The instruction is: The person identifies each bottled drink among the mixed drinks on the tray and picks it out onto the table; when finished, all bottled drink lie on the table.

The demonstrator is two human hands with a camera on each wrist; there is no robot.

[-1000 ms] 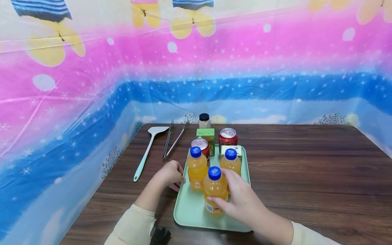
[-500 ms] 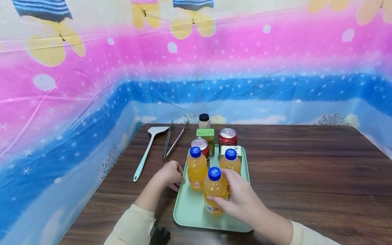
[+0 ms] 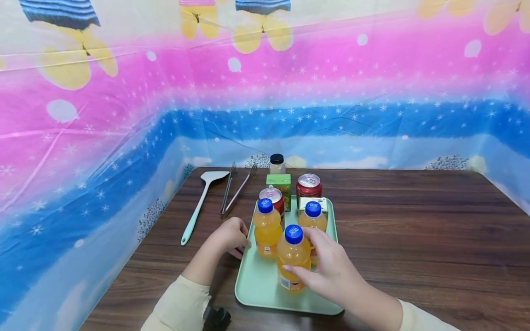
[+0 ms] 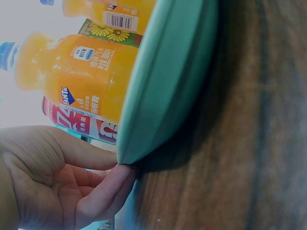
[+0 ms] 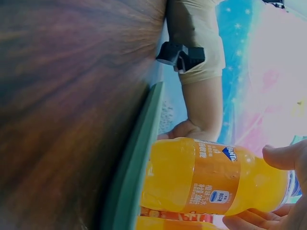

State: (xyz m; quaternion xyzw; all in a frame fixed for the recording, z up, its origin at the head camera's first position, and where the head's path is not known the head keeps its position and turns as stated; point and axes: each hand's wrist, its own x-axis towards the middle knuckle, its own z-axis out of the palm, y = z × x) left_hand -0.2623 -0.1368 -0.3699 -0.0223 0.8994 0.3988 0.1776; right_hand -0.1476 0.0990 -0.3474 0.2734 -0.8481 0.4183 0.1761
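My left hand (image 3: 229, 235) pinches the left rim of a pale green tray (image 3: 258, 292), thumb on top and fingers below, as the left wrist view shows. With my right hand (image 3: 329, 266) I hold an orange Fanta bottle (image 3: 293, 257) with a blue cap near the tray's front; thumb and fingers go round its upper part in the right wrist view. Behind it on the tray stand two similar bottles, one at left (image 3: 267, 230) and one at right (image 3: 313, 223), the latter partly hidden by my hand. Whether the held bottle's base touches the tray is unclear.
Farther back are a red can (image 3: 271, 196), a green carton (image 3: 279, 188), a white-topped carton (image 3: 313, 202), another red can (image 3: 308, 185) and a black-lidded jar (image 3: 277, 163). Metal tongs (image 3: 236, 193) and a pale spatula (image 3: 201, 204) lie left on the wooden table (image 3: 414, 230).
My right hand and the bottle in it have shifted slightly to the right. The left hand stays on the tray rim, and the other things keep their places.
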